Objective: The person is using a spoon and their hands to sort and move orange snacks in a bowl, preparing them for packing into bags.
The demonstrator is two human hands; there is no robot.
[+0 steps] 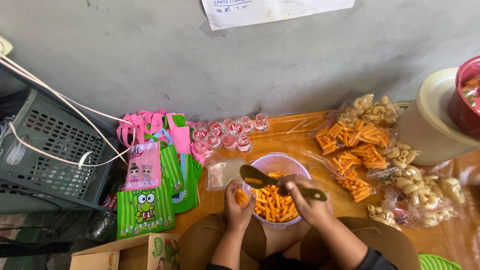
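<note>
Carefully tipping a green spoon [272, 182], clasped by right hand [305, 200], of orange stick snacks [272, 206] from near clear bowl [281, 165] into small bag [242, 196] gripped left; best kept level, bag mouth wide.

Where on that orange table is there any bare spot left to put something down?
Bare table shows between the small water cups and the snack packets, behind the bowl. A smaller strip lies right of the bowl, toward the near edge. The right side is crowded with packets and a big lidded tub; the left with gift bags.
</note>
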